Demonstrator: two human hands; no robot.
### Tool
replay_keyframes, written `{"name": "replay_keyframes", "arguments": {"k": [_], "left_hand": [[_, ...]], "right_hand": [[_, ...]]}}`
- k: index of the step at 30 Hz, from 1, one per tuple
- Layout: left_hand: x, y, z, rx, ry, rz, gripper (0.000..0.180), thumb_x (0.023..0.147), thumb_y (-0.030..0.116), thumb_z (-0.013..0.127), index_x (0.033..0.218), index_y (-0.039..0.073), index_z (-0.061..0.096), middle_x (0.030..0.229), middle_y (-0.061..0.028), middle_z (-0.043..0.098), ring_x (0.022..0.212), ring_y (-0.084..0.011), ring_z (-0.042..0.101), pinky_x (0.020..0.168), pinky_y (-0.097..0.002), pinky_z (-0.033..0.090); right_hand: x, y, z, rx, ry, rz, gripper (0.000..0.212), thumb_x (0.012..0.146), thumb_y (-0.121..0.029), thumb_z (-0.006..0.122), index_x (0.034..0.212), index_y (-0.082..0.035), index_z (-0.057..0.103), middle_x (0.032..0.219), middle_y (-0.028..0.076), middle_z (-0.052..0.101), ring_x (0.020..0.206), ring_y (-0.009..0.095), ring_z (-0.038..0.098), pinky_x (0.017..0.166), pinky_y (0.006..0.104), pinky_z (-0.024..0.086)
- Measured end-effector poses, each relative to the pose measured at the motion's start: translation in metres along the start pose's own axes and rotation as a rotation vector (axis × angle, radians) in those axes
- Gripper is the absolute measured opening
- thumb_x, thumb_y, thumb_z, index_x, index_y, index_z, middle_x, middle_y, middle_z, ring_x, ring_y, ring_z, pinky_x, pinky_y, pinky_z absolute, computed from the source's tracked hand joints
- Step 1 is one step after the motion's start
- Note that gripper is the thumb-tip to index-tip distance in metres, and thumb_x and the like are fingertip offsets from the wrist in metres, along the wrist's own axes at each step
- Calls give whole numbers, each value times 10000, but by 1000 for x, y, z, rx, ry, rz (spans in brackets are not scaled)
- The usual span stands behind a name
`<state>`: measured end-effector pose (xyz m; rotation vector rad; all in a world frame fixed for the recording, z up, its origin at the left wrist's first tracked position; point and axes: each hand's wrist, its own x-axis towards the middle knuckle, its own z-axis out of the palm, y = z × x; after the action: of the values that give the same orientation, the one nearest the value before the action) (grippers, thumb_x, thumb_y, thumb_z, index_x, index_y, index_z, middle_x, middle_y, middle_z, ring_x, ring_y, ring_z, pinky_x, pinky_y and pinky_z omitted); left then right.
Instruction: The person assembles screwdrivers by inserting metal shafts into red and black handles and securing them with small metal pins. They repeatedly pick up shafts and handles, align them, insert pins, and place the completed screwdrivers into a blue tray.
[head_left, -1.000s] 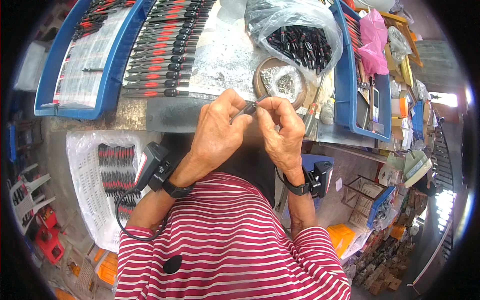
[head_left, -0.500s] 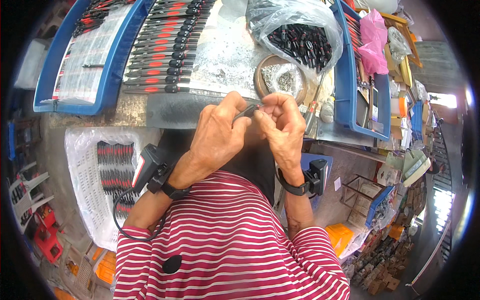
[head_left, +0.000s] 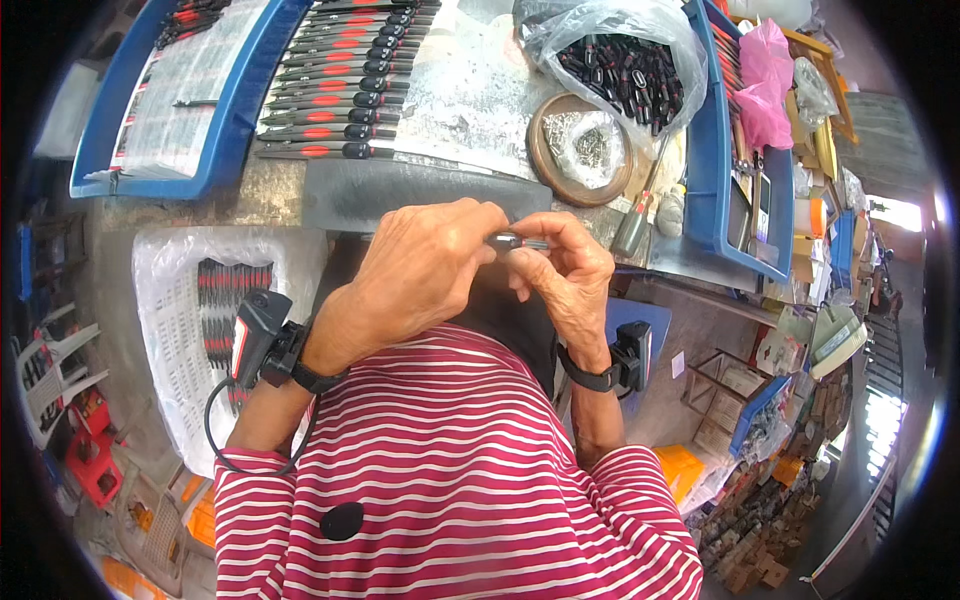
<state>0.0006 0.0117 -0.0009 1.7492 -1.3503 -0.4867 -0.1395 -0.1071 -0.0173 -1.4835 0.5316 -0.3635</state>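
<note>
Dark slender piece (head_left: 509, 241) with a greyish right end, held roughly level between both hands, just this side of the bench (head_left: 265, 190). Pinched at 9 o'clock by fingers of the left hand (head_left: 425, 255), at 3 o'clock by thumb and fingertips of the right hand (head_left: 570, 268). From there, at 10 o'clock, rows of black-and-red tools (head_left: 320, 133); at 1 o'clock, wooden bowl (head_left: 539, 162) and clear bag (head_left: 550, 35) of black pieces (head_left: 625, 80); at 3 o'clock, dark-handled tool (head_left: 631, 232).

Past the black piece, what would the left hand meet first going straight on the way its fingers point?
Probably the right hand, just across the small black piece from the left hand; depth is unclear.
</note>
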Motion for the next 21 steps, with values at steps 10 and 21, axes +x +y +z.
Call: {"name": "replay_keyframes", "arguments": {"k": [10, 21], "left_hand": [[-7, -7, -3, 32, -37, 175, 215, 727, 66, 677, 909, 4, 581, 758, -130, 594, 657, -307, 596, 566, -365, 458], [-17, -10, 2, 120, 15, 224, 187, 751, 139, 672, 833, 40, 536, 645, -93, 542, 573, -259, 577, 483, -353, 421]], "right_hand": [[-3, 8, -2, 139, -99, -58, 218, 811, -21, 679, 991, 14, 561, 824, 68, 626, 608, 64, 583, 479, 167, 459], [-13, 9, 8, 96, -99, -56, 226, 832, -45, 661, 1016, 19, 546, 828, 80, 620, 594, 66, 579, 470, 172, 451]]}}
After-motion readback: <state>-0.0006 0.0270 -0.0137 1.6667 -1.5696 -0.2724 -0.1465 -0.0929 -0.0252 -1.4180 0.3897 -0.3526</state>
